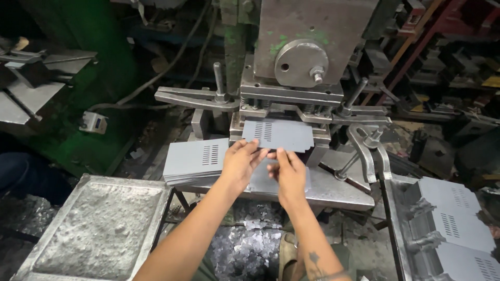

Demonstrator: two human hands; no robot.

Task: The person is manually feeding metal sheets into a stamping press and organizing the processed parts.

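Nearest the camera, at the bottom, lie shiny bits of scrap metal [245,250] on the floor, between the two arms.

On the far left stands a grey metal tray with a rough, bumpy floor [94,229]. It holds no sheets. Next comes a neat stack of flat grey metal sheets with little slots [195,161], lying on the left end of the steel counter [333,190] of the big grey press machine [307,57].

The left hand [240,164] reaches past that stack. Its fingers [252,151] are spread a little and pinch the near edge of one flat grey slotted metal sheet [278,134]. This sheet sits in the mouth of the press, at the back edge of the counter. The right hand [289,176] is just beside the left one. Its fingers [284,156] are close together and touch the same edge of the sheet. Another grey sheet seems to lie under both hands, but it is mostly hidden.

On the far right, a second metal tray [398,218] holds a row of bent grey slotted metal pieces [458,218].

So it looks like some pieces are done, on the right. A whole stack on the left is not yet pressed, and one sheet is at the press now.
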